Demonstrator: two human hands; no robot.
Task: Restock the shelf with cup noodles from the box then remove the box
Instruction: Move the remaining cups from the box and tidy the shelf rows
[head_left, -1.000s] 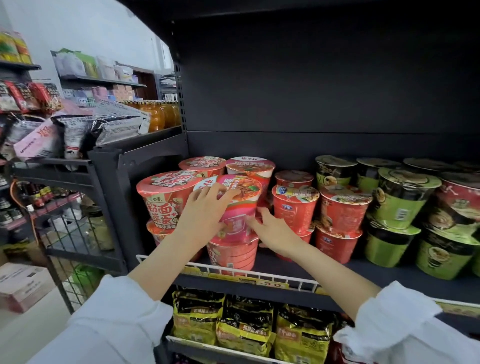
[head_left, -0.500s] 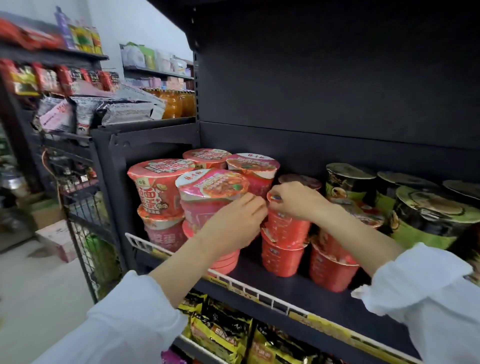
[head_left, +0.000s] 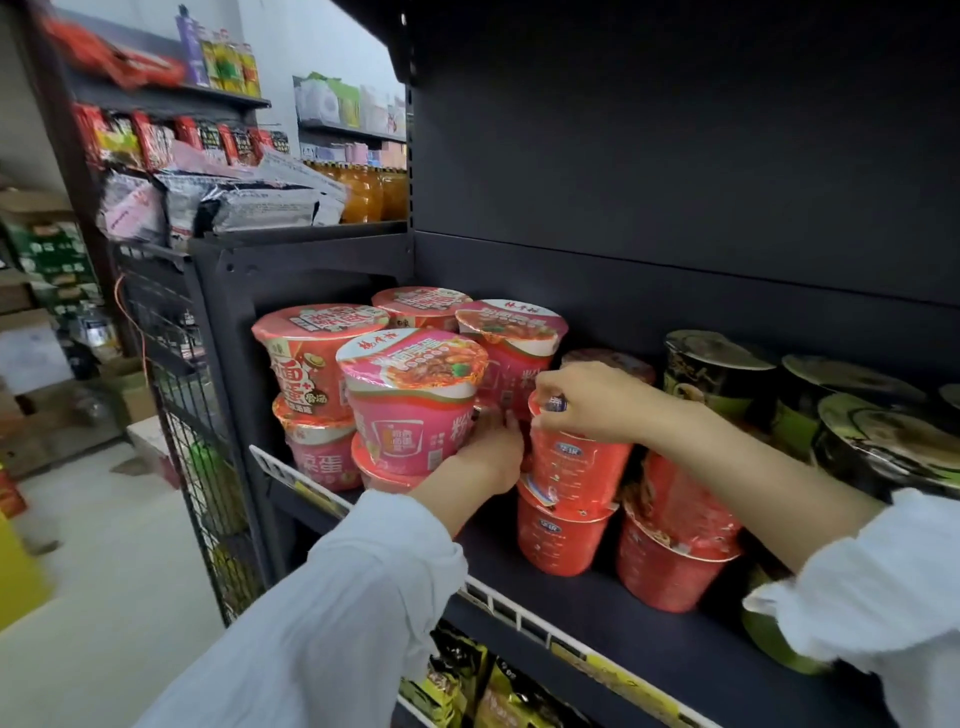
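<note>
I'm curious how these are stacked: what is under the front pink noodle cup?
The front pink noodle cup sits on another cup of which only the lid edge shows. The left hand and sleeve cover the rest.

Small grocery shop, dark shelf (head_left: 597, 597) of stacked cup noodles (head_left: 410, 400) (price strip in front), snack racks (head_left: 171, 140) beyond

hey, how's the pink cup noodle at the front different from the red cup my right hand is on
The pink cup is wider and squatter, with a broad pink lid printed with a noodle picture; the red cup is narrower and orange-red. The left hand rests against the pink cup's lower side, while the right hand grips the red cup over its top, hiding the lid. Both stand upright, each stacked on a matching cup on the shelf.
</note>
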